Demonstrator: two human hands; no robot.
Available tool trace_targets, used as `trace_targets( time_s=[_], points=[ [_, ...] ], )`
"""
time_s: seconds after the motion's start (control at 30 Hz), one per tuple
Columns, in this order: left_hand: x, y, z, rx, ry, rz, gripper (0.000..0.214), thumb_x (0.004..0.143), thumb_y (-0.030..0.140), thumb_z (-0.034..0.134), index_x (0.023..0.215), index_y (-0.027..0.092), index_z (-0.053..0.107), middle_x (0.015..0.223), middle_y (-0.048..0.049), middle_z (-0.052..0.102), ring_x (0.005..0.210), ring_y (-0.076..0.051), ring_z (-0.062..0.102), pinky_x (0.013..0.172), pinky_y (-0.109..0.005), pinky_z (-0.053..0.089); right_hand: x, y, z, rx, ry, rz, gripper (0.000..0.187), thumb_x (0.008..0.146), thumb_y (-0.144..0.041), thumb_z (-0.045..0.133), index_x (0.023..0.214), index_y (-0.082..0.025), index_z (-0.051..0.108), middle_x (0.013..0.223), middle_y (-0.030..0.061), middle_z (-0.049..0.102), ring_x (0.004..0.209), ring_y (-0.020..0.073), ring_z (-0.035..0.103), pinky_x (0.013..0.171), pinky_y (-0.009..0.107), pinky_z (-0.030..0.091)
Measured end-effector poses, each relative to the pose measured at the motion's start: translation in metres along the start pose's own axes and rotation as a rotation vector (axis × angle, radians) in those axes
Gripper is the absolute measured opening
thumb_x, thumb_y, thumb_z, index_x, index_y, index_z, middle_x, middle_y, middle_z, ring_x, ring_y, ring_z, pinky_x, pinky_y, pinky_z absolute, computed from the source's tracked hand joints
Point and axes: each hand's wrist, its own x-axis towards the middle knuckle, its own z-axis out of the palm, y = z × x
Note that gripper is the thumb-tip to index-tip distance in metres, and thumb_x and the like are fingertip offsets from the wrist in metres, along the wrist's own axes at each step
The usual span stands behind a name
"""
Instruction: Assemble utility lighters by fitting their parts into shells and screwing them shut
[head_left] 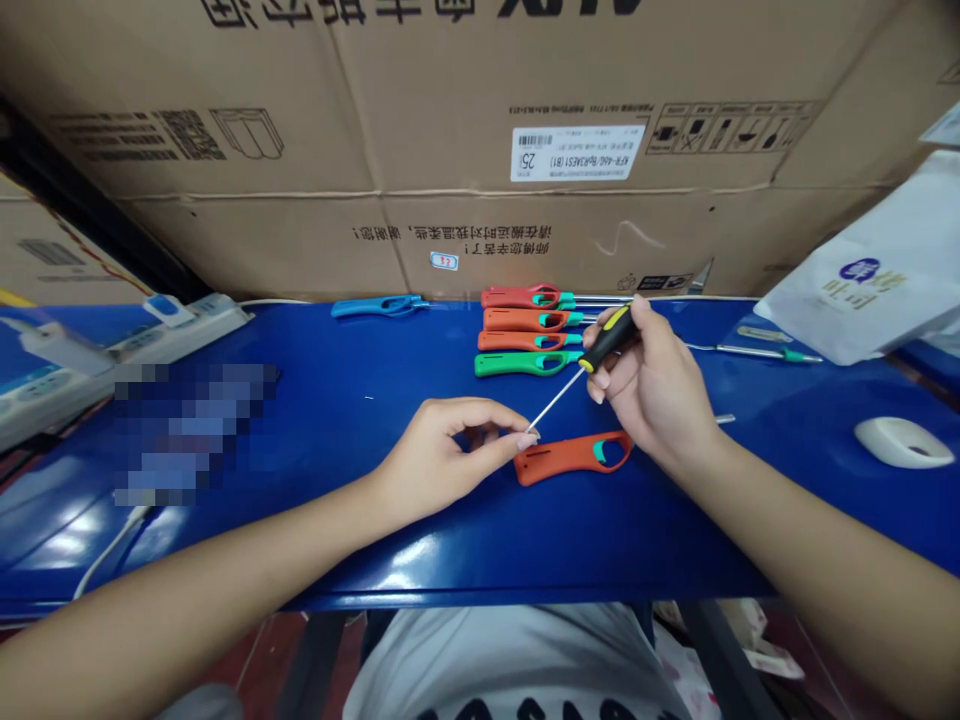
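Note:
My right hand (654, 392) grips a screwdriver (607, 342) by its black and yellow handle, the metal shaft slanting down to the left. My left hand (448, 450) pinches thumb and forefinger together at the shaft's tip; whether a screw is between them is too small to tell. Just below the tip lies an orange lighter body (571, 456) with a teal trigger, flat on the blue table (337, 400). My right wrist rests over its right end.
Three orange lighters (522, 320) and a green one (517, 364) lie in a row behind, a blue lighter (375, 306) further left. Metal rods (757, 350), a white bag (870, 280), a tape roll (903, 442), a power strip (112, 350) and cardboard boxes (480, 130) surround the table.

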Motion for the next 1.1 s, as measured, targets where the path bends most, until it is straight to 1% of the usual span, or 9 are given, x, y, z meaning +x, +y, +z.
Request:
trace_targets(
  time_s=[0.13, 0.27, 0.43, 0.6, 0.73, 0.9, 1.1],
  points=[
    [0.000, -0.001, 0.001, 0.008, -0.002, -0.011, 0.015, 0.088, 0.029, 0.072, 0.088, 0.016, 0.079, 0.082, -0.0040, 0.079, 0.066, -0.014, 0.065, 0.060, -0.024, 0.048, 0.000, 0.002, -0.002, -0.077, -0.026, -0.072, 0.047, 0.089, -0.070, 0.055, 0.083, -0.024, 0.053, 0.077, -0.0006, 0.061, 0.045, 0.0095, 0.048, 0.037, 0.025, 0.043],
    [0.000, -0.004, 0.002, 0.035, -0.017, -0.040, 0.015, 0.087, 0.030, 0.072, 0.088, 0.017, 0.081, 0.081, -0.0034, 0.079, 0.064, -0.012, 0.062, 0.058, -0.023, 0.045, -0.003, 0.003, -0.003, -0.159, -0.050, -0.167, 0.040, 0.092, -0.067, 0.054, 0.090, -0.027, 0.055, 0.081, -0.0004, 0.062, 0.047, 0.0114, 0.052, 0.038, 0.027, 0.045],
    [0.001, -0.009, 0.003, 0.052, -0.022, -0.082, 0.014, 0.087, 0.029, 0.073, 0.088, 0.017, 0.081, 0.075, -0.0017, 0.077, 0.058, -0.011, 0.058, 0.055, -0.022, 0.042, -0.012, -0.004, -0.002, -0.101, -0.132, -0.264, 0.032, 0.091, -0.059, 0.062, 0.096, -0.027, 0.058, 0.084, -0.0002, 0.063, 0.050, 0.0124, 0.056, 0.037, 0.027, 0.046],
    [0.001, -0.008, 0.003, 0.009, -0.042, -0.061, 0.012, 0.087, 0.026, 0.073, 0.090, 0.017, 0.081, 0.083, -0.0025, 0.080, 0.063, -0.012, 0.062, 0.058, -0.022, 0.045, -0.014, -0.007, -0.002, -0.127, -0.117, -0.255, 0.032, 0.091, -0.060, 0.062, 0.096, -0.029, 0.057, 0.084, -0.0004, 0.064, 0.046, 0.0113, 0.054, 0.037, 0.027, 0.046],
    [0.001, -0.007, 0.002, -0.017, -0.047, -0.045, 0.013, 0.088, 0.025, 0.073, 0.093, 0.017, 0.081, 0.089, -0.0033, 0.081, 0.068, -0.013, 0.066, 0.061, -0.022, 0.048, -0.010, -0.005, -0.003, -0.084, -0.115, -0.246, 0.032, 0.092, -0.059, 0.061, 0.095, -0.027, 0.057, 0.084, -0.0009, 0.064, 0.045, 0.0096, 0.053, 0.037, 0.026, 0.047],
    [0.001, -0.008, 0.002, -0.026, -0.055, -0.059, 0.014, 0.089, 0.026, 0.072, 0.094, 0.016, 0.081, 0.091, -0.0047, 0.081, 0.077, -0.016, 0.071, 0.065, -0.023, 0.051, -0.006, -0.002, -0.006, -0.006, -0.175, -0.277, 0.032, 0.092, -0.055, 0.065, 0.096, -0.025, 0.057, 0.079, -0.0025, 0.062, 0.043, 0.0089, 0.053, 0.032, 0.024, 0.044],
    [0.001, -0.011, 0.003, -0.052, -0.056, -0.084, 0.016, 0.089, 0.028, 0.072, 0.094, 0.016, 0.081, 0.093, -0.0048, 0.081, 0.079, -0.017, 0.073, 0.067, -0.023, 0.053, -0.003, 0.001, -0.009, -0.005, -0.219, -0.314, 0.028, 0.098, -0.053, 0.057, 0.097, -0.025, 0.056, 0.080, -0.0023, 0.061, 0.043, 0.0094, 0.055, 0.031, 0.025, 0.045]
  ],
)
